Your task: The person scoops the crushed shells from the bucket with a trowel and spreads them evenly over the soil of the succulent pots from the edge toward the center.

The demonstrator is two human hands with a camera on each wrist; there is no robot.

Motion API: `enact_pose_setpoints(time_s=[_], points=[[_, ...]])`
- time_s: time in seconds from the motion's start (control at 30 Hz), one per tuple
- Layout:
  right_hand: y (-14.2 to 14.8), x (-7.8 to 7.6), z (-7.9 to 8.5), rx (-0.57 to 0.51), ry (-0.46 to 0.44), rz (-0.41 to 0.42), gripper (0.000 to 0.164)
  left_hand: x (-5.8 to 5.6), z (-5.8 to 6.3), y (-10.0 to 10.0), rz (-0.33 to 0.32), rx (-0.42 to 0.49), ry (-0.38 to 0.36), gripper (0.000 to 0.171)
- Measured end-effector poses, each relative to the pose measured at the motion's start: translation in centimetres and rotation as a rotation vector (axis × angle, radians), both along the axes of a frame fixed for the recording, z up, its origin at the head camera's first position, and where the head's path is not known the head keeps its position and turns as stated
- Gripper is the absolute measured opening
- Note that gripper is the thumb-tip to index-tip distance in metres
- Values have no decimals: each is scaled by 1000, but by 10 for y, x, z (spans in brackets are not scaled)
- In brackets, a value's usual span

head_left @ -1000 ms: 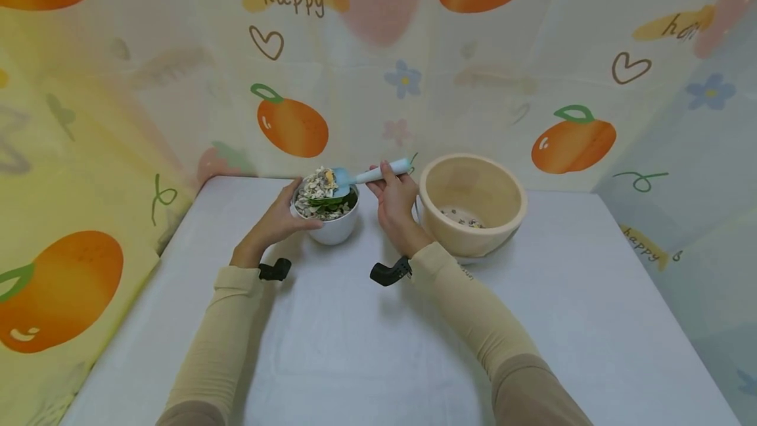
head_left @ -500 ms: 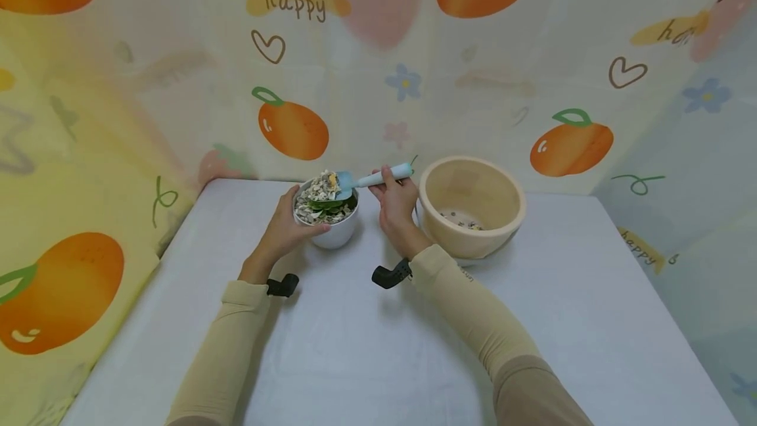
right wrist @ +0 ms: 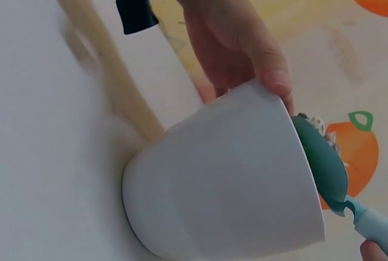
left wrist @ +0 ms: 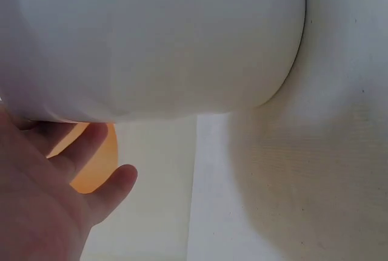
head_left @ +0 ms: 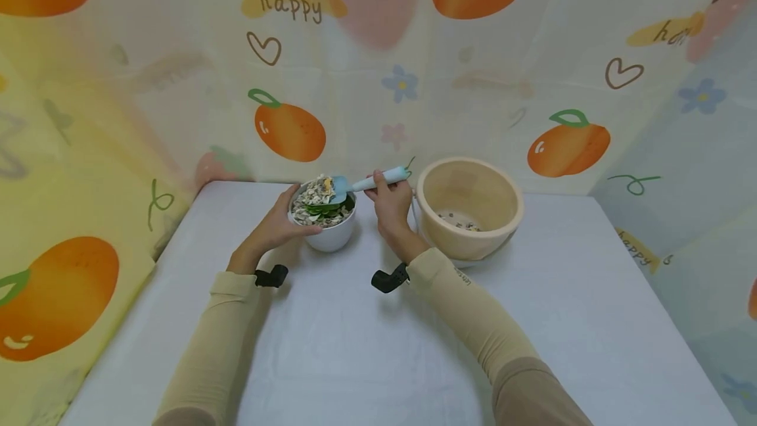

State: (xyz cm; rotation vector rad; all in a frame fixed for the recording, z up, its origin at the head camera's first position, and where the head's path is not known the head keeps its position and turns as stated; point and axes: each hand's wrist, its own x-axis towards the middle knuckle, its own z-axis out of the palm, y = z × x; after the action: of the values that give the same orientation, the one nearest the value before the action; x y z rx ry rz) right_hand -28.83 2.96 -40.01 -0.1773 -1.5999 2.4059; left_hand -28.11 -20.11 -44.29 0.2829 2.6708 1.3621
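The pot [head_left: 331,240] stands on the table [head_left: 355,347], smooth and white, full of pale grit [head_left: 306,217] heaped beside green leaves [head_left: 321,210]. The left hand [head_left: 273,226] grips it near the rim; the right hand [head_left: 393,206] pinches the handle of the trowel [head_left: 363,184], its blade over the pot. The step seems to be working the grit around the leaves; the next move likely calls for a steady pot and gentle blade. Rightward sits the tub [head_left: 473,243], bits [head_left: 458,221] on its floor.
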Motion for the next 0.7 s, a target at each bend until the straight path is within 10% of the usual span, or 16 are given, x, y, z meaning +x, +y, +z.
enact_pose_setpoints(time_s=[0.7], points=[[-7, 3, -2, 309, 88, -101, 22, 11, -9, 14, 98, 64, 88, 116]])
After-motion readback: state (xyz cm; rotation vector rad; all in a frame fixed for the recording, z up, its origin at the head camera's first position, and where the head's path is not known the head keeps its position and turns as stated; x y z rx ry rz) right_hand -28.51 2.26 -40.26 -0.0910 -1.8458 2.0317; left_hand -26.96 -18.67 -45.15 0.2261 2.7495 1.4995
